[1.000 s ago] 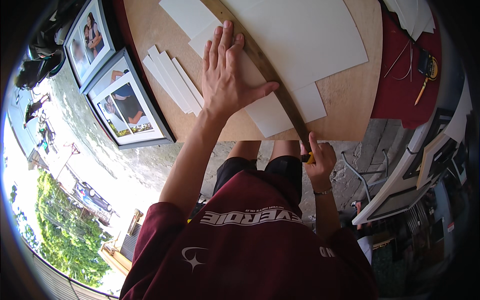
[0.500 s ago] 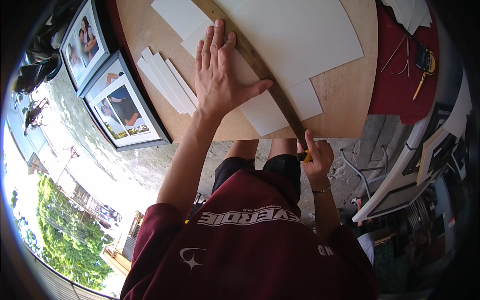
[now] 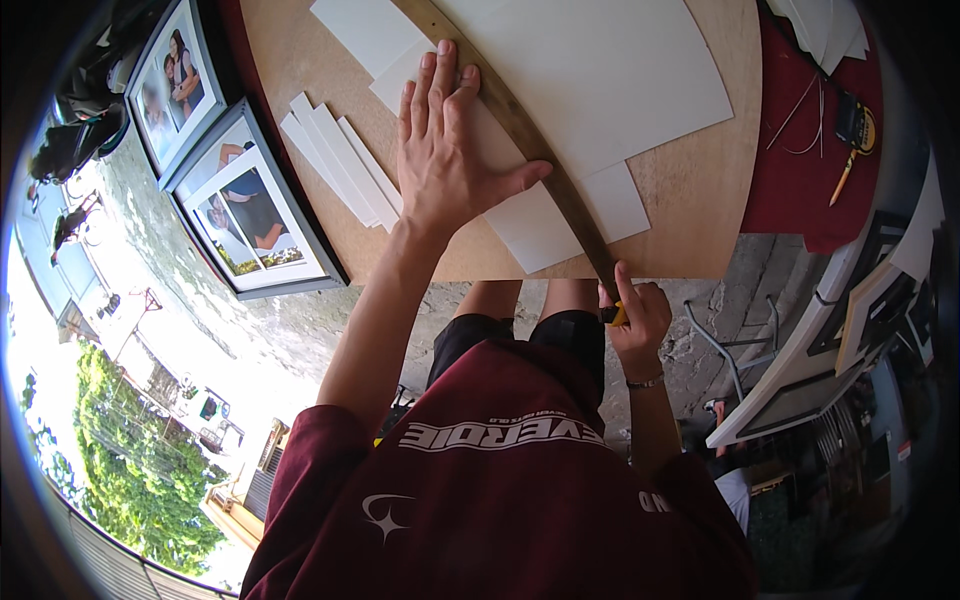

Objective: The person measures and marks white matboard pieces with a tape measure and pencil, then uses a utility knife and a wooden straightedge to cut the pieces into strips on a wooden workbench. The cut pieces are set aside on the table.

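Observation:
My left hand (image 3: 440,165) lies flat with fingers stretched and thumb spread, pressing on a long brown straightedge (image 3: 512,122) and the white board (image 3: 522,228) under it. The straightedge runs slantwise across the white sheets to the table's near edge. At its near end, my right hand (image 3: 642,325) is closed around a yellow and black utility knife (image 3: 614,315), the index finger stretched along it. The blade is hidden. A larger white sheet (image 3: 620,80) lies right of the straightedge, and several narrow white strips (image 3: 340,160) lie left of my left hand.
The wooden board (image 3: 700,190) forms the work surface. Two framed photos (image 3: 180,75) stand along its left side. On a red cloth (image 3: 815,200) at right are a tape measure (image 3: 855,122), a pencil (image 3: 842,180) and thin wire (image 3: 800,115). Frames (image 3: 790,395) lean at the far right.
The whole view has shifted slightly. Both hands, the straightedge and the utility knife keep nearly the same places relative to the table.

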{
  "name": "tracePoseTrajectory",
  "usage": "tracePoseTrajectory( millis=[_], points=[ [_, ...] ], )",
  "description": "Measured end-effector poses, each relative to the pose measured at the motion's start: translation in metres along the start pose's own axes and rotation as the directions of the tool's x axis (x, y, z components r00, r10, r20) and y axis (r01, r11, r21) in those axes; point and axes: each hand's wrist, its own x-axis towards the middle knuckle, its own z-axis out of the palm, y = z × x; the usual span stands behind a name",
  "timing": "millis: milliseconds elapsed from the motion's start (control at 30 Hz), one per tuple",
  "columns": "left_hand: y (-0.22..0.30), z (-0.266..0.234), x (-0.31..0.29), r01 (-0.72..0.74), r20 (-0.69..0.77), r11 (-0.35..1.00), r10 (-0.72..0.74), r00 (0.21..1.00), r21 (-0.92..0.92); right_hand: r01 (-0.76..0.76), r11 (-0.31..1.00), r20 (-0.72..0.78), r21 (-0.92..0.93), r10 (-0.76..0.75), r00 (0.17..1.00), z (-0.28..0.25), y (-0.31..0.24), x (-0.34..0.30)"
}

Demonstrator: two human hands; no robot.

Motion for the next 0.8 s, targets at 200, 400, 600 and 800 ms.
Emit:
tracePoseTrajectory(
  millis=[200, 400, 600, 800],
  points=[
    [0.001, -0.001, 0.0, 0.0, -0.001, 1.0, 0.0, 1.0, 0.018, 0.024, 0.999, 0.007, 0.027, -0.024, 1.0, -0.002, -0.001, 0.004],
    [0.002, -0.002, 0.001, 0.004, 0.006, 1.0, -0.004, 1.0, 0.013, -0.01, 1.0, 0.007, 0.007, 0.01, 1.0, 0.0, 0.001, -0.002],
    [0.005, -0.007, 0.002, 0.012, 0.008, 1.0, -0.012, 1.0, -0.008, -0.015, 1.0, 0.005, 0.02, 0.015, 1.0, -0.001, 0.0, 0.0],
    [0.01, -0.016, 0.006, 0.013, 0.047, 0.999, -0.011, 0.999, -0.04, -0.017, 0.999, 0.004, 0.029, 0.017, 1.0, 0.001, 0.001, -0.001]
  ],
)
